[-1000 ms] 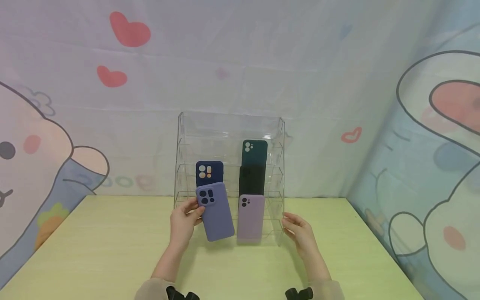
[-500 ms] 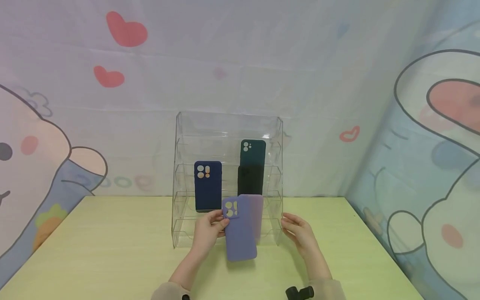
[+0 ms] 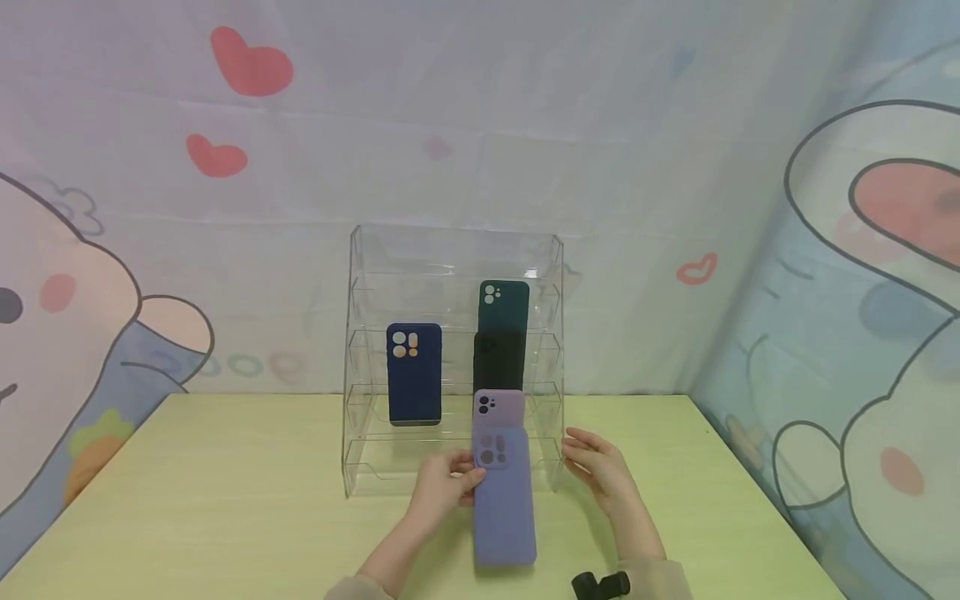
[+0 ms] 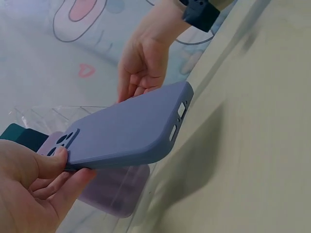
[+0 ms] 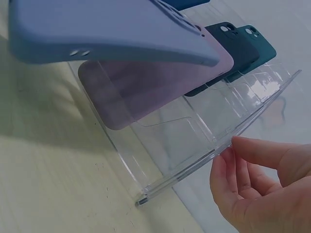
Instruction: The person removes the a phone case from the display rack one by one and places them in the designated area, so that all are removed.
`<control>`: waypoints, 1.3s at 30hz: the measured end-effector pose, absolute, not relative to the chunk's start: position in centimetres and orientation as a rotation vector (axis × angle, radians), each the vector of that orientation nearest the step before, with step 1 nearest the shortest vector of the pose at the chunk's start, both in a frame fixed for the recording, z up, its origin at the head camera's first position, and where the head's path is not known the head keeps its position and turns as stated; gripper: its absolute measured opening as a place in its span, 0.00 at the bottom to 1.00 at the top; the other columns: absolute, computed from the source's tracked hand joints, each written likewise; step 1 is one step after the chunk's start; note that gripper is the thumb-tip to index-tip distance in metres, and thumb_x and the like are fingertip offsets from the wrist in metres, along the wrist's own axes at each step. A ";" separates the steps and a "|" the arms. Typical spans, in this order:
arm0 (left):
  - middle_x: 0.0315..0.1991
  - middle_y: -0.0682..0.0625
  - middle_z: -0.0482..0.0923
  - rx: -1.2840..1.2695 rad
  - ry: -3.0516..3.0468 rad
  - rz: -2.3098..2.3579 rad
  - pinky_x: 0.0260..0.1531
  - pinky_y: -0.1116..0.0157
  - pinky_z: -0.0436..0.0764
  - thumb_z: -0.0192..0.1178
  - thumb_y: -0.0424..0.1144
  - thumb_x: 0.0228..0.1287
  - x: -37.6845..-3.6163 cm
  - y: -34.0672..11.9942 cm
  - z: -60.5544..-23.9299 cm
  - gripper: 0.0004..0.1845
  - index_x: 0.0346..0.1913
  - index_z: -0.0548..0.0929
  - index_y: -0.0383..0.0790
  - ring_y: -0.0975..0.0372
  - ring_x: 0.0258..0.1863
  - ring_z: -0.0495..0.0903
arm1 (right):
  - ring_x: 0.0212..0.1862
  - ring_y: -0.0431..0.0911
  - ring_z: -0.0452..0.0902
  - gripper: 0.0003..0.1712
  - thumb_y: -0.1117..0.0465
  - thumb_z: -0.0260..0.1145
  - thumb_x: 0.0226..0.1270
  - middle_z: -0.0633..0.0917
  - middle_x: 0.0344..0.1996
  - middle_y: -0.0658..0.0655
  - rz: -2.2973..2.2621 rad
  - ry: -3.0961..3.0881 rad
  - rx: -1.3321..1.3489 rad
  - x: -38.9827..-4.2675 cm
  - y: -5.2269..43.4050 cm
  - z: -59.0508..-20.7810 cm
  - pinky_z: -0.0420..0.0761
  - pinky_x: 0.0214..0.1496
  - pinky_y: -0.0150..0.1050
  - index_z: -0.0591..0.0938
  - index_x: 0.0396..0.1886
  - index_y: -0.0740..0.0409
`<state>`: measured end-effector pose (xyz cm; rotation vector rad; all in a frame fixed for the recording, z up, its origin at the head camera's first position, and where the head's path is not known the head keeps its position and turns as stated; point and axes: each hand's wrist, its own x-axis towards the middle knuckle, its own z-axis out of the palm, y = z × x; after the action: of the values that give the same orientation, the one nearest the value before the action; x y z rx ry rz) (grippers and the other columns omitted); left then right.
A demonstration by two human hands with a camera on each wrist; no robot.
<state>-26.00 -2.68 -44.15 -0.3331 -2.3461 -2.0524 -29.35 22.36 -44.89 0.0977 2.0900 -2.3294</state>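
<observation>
My left hand pinches a periwinkle phone case by its left edge, near the camera cutouts, in front of the rack. The case's lower end tips toward me, raised above the table, its shadow falling below in the left wrist view. Behind it, partly covered, a pale lilac phone case leans in the bottom tier of a clear acrylic display rack. At the rack's right side panel, my right hand grips the edge with thumb and fingertips.
Higher on the rack stand a navy phone case at left, and a black case before a dark green case at right. The pale wooden table extends around it. A cartoon-printed cloth hangs behind.
My left hand has carried the periwinkle case right and down, from in front of the navy case to in front of the lilac one. My right hand stays at the rack's side.
</observation>
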 end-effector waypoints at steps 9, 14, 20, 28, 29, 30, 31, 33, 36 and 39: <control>0.36 0.34 0.82 -0.352 -2.403 -2.020 0.25 0.64 0.87 0.63 0.25 0.60 -25.0 -1.2 -44.8 0.19 0.52 0.75 0.14 0.61 0.25 0.84 | 0.45 0.39 0.81 0.29 0.73 0.58 0.69 0.81 0.43 0.53 -2.321 2.091 0.096 -29.2 22.4 -44.8 0.82 0.50 0.27 0.64 0.67 0.77; 0.35 0.37 0.83 -0.332 -2.452 -2.000 0.24 0.64 0.87 0.64 0.25 0.60 -24.8 -0.3 -45.3 0.19 0.51 0.76 0.15 0.61 0.23 0.83 | 0.45 0.40 0.81 0.30 0.72 0.58 0.69 0.80 0.46 0.55 -2.308 2.094 0.097 -29.1 22.4 -44.8 0.82 0.51 0.29 0.63 0.68 0.76; 0.35 0.37 0.83 -0.311 -2.447 -2.006 0.23 0.64 0.87 0.65 0.25 0.59 -24.5 0.5 -46.0 0.20 0.51 0.76 0.14 0.60 0.23 0.83 | 0.45 0.38 0.81 0.30 0.71 0.57 0.71 0.78 0.48 0.54 -2.300 2.064 0.093 -29.3 22.6 -45.2 0.81 0.52 0.29 0.62 0.70 0.74; 0.35 0.37 0.84 -0.279 -2.484 -1.985 0.22 0.65 0.86 0.65 0.25 0.58 -24.3 1.3 -46.7 0.18 0.49 0.77 0.16 0.62 0.23 0.82 | 0.46 0.34 0.78 0.33 0.71 0.55 0.71 0.71 0.60 0.63 -2.266 2.011 0.016 -29.8 23.4 -46.6 0.79 0.55 0.27 0.57 0.72 0.74; 0.35 0.37 0.84 -0.274 -2.489 -1.983 0.22 0.65 0.86 0.65 0.25 0.58 -24.3 1.3 -46.8 0.18 0.49 0.77 0.16 0.62 0.23 0.82 | 0.46 0.34 0.78 0.33 0.71 0.55 0.72 0.70 0.62 0.64 -2.256 2.007 -0.002 -29.8 23.6 -46.8 0.79 0.55 0.27 0.56 0.73 0.74; 0.35 0.38 0.84 -0.272 -2.493 -1.980 0.21 0.65 0.86 0.65 0.25 0.58 -24.3 1.4 -46.9 0.18 0.49 0.77 0.16 0.62 0.23 0.82 | 0.47 0.34 0.78 0.34 0.71 0.54 0.72 0.70 0.62 0.64 -2.255 1.998 -0.014 -29.9 23.7 -47.0 0.78 0.55 0.26 0.55 0.73 0.74; 0.35 0.38 0.84 -0.270 -2.496 -1.979 0.21 0.65 0.86 0.65 0.26 0.58 -24.3 1.5 -47.0 0.17 0.48 0.78 0.17 0.63 0.22 0.82 | 0.47 0.34 0.78 0.34 0.71 0.54 0.72 0.70 0.62 0.63 -2.254 1.984 -0.023 -29.9 23.8 -47.2 0.78 0.55 0.26 0.54 0.73 0.74; 0.34 0.38 0.85 -0.269 -2.496 -1.982 0.21 0.65 0.86 0.65 0.25 0.58 -24.2 1.5 -47.1 0.16 0.47 0.78 0.17 0.63 0.22 0.82 | 0.47 0.33 0.77 0.34 0.71 0.53 0.73 0.71 0.60 0.59 -2.259 1.948 -0.042 -29.9 23.9 -47.5 0.78 0.55 0.25 0.52 0.74 0.73; 0.33 0.39 0.85 -0.265 -2.491 -2.002 0.21 0.65 0.86 0.65 0.25 0.58 -24.2 1.7 -47.4 0.15 0.46 0.79 0.17 0.63 0.21 0.81 | 0.47 0.33 0.77 0.35 0.71 0.52 0.73 0.72 0.56 0.55 -2.287 1.902 -0.041 -30.0 23.9 -47.9 0.78 0.55 0.25 0.51 0.74 0.73; 0.32 0.39 0.85 -0.246 -2.488 -2.024 0.21 0.65 0.86 0.65 0.26 0.58 -24.1 1.8 -47.7 0.15 0.46 0.79 0.18 0.64 0.22 0.81 | 0.47 0.34 0.77 0.34 0.71 0.52 0.73 0.73 0.56 0.54 -2.314 1.885 -0.025 -30.0 23.8 -48.1 0.78 0.55 0.25 0.52 0.74 0.73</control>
<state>-24.14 1.84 -47.67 -0.2462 -2.4879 -2.0244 -29.99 23.79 -48.05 -0.0253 1.8847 -2.3142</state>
